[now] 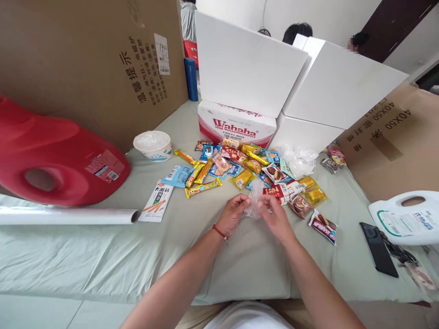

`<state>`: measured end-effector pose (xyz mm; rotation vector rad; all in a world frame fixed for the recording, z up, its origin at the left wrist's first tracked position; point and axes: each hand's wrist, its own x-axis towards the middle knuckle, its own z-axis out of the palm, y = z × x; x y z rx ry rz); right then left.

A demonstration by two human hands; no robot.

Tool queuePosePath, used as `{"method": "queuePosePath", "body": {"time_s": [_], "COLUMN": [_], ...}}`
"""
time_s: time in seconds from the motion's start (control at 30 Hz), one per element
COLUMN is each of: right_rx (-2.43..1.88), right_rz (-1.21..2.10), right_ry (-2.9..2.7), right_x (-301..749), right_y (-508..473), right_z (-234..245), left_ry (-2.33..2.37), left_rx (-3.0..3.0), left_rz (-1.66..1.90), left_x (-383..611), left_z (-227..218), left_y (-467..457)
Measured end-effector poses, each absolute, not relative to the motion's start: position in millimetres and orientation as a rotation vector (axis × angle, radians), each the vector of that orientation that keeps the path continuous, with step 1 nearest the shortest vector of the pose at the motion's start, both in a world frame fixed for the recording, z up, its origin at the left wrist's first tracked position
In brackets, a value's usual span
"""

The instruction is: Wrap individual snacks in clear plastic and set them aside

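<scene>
Between my two hands is a small clear plastic bag [254,196], crumpled and thin. My left hand [235,212], with a red string on its wrist, pinches the bag's left side. On the other side my right hand [275,217] grips it with bent fingers. Just beyond lies a loose pile of wrapped snacks, among them a yellow packet [243,179] and a red and white packet [283,192]. More clear plastic bags [298,160] are bunched behind the pile. A brown and purple snack packet [323,226] rests apart at the right.
A paper bowl [152,146], a white snack packet [157,201], a white roll [68,215] and a red jug [61,155] stand or lie left. White boxes [250,59] and a Wahaha carton [236,123] rise behind. Right are a phone [379,249] and white jug [408,217].
</scene>
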<state>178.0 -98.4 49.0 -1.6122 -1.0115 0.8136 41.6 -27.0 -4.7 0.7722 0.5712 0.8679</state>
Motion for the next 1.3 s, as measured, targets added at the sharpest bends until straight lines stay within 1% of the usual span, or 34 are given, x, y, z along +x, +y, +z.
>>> {"method": "queuePosePath", "body": {"time_s": [0.07,0.13,0.47,0.77,0.83,0.9,0.97,1.03,1.1,1.17,1.23,1.3], "right_rx": [-1.540,-1.486,-1.415,-1.331,-1.329,-1.335,-1.349,-1.364,-1.364,-1.354,-1.357,-1.383], "right_rz": [0.950,1.001,0.987,1.146,1.142,1.117,1.084,1.073,1.097,1.128,1.131,1.103], "right_ry": [-0.958,-0.893,-0.523,-0.546,-0.565,-0.594,-0.626,-0.671,-0.735,-0.791,-0.819,-0.812], "right_x": [164,159,199,201,204,208,210,210,208,204,203,204], "right_y": [-97,-93,-112,-125,-125,-124,-123,-121,-120,-118,-117,-117], "right_z": [44,40,38,32,32,32,32,33,33,33,31,28], "left_ry": [0.543,0.533,0.558,0.548,0.627,0.726,0.781,0.745,0.647,0.611,0.686,0.771], "left_rx": [0.773,0.752,0.541,0.452,0.530,0.660,0.937,1.370,1.756,1.946,1.980,1.909], "left_rz": [0.855,0.855,0.901,0.862,0.887,0.988,1.142,1.217,1.132,0.989,0.908,0.912], "left_x": [42,41,32,33,33,32,30,27,26,29,32,33], "left_z": [-5,-5,-1,-6,-10,-11,-9,-5,-1,-2,-7,-12], "left_y": [-28,-28,-14,-10,-9,-10,-12,-16,-21,-25,-25,-22]}}
